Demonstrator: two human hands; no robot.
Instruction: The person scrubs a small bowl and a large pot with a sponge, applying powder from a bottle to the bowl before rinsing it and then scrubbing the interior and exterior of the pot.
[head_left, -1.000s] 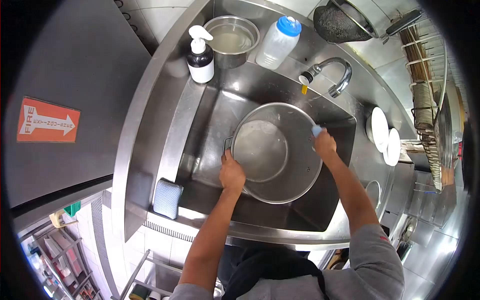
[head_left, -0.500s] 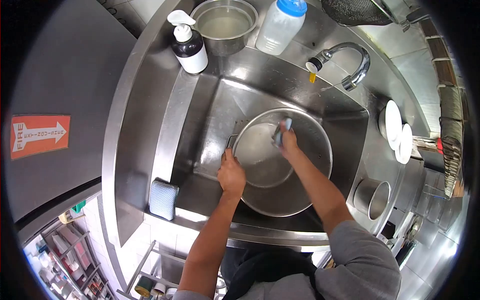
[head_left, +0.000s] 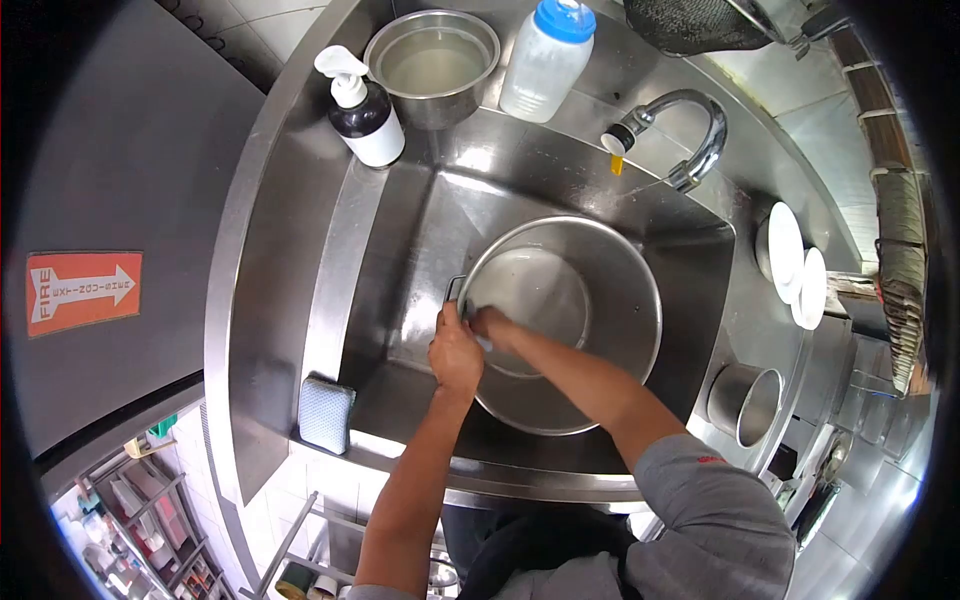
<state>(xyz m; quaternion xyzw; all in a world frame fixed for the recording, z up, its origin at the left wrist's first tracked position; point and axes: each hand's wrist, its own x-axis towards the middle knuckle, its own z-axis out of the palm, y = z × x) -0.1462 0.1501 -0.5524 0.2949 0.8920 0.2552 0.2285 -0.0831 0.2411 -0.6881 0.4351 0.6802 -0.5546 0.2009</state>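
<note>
On the left, the left hand [head_left: 456, 355] is still at the large pot's [head_left: 610, 330] left side, its fingers closed together at the side handle [head_left: 453, 288] and rim. The right hand [head_left: 492, 325] has moved left from the far part of the pot's inside to the inner wall just beside the left hand. Its fingers are bunched over a pale pad [head_left: 484, 343], mostly covered; I can't tell how the fingertips lie. The pot sits in the metal sink [head_left: 425, 260], its open mouth facing up, much as it did a moment ago.

Over on the left a red fire extinguisher sign [head_left: 84, 292] is fixed to a dark panel [head_left: 130, 150]. A blue-grey sponge [head_left: 326, 413] rests on the sink's near left corner. Along the back edge stand a dark pump bottle [head_left: 372, 130], a smaller pan [head_left: 435, 105] holding cloudy liquid and a clear bottle [head_left: 545, 70] with a blue cap, then a curved tap [head_left: 708, 140]. A mesh strainer [head_left: 700, 25] hangs above. To the right are white bowls [head_left: 785, 245] and, nearer, a metal container [head_left: 745, 400].
</note>
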